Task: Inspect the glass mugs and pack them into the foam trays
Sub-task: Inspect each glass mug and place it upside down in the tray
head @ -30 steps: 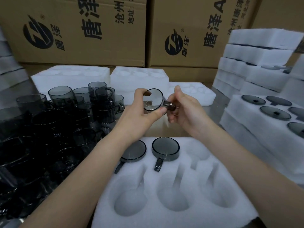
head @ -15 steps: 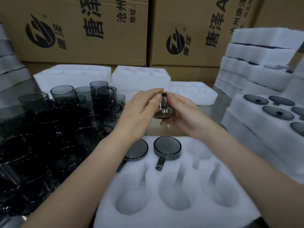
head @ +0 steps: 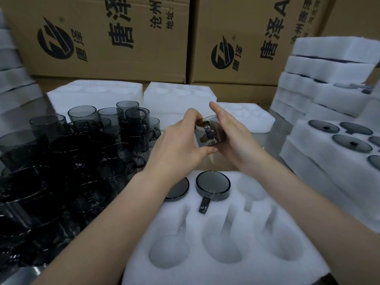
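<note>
I hold one smoky grey glass mug (head: 209,132) between both hands above the foam tray (head: 224,233), its handle turned toward me. My left hand (head: 181,145) grips its left side and bottom edge. My right hand (head: 232,136) cups its right side with fingers extended. In the tray's back row sit two mugs upside down: one (head: 212,185) in the middle pocket with its handle pointing toward me, another (head: 177,189) partly hidden behind my left forearm. The tray's other pockets hold nothing.
A dense cluster of loose grey mugs (head: 67,157) fills the table on the left. Foam trays (head: 178,97) lie behind. Filled foam trays (head: 329,145) and stacked foam (head: 329,79) stand on the right. Cardboard boxes (head: 115,36) wall off the back.
The mug has been turned in my hands: a second ago its round face pointed at me, then its rim edge, now its side and handle face me.
</note>
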Demonstrator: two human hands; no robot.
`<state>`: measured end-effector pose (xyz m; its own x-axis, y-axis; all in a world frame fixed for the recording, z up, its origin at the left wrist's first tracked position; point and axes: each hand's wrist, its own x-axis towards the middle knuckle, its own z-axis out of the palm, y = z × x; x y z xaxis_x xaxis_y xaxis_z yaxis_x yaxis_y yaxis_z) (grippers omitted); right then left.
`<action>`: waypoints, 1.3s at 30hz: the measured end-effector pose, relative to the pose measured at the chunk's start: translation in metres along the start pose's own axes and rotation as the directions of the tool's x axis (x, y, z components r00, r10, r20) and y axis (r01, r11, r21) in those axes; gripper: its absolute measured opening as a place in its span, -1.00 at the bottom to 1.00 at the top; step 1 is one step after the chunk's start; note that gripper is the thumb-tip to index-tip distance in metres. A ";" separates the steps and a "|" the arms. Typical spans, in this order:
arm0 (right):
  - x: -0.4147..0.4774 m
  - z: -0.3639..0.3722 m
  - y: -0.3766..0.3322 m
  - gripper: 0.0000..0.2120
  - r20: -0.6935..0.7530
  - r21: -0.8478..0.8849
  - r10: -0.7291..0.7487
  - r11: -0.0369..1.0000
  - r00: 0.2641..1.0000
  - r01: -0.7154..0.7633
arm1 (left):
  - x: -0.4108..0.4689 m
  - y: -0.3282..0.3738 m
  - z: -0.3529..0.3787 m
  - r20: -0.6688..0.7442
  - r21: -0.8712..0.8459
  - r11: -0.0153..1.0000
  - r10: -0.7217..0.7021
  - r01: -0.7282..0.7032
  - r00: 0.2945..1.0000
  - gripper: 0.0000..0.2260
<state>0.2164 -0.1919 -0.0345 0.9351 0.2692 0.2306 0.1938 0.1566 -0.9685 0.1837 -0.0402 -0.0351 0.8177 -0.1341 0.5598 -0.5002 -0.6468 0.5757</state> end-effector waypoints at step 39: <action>0.002 -0.005 -0.003 -0.65 -0.025 0.198 0.145 0.971 0.989 -0.137 | 0.002 -0.001 0.001 0.043 -0.008 0.990 0.139 -0.138 0.989 -0.52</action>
<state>0.2192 -0.1965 -0.0319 0.9603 0.2653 0.0858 0.0013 0.3035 -0.9528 0.1861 -0.0405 -0.0359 0.7521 -0.2549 0.6078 -0.6107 -0.6163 0.4972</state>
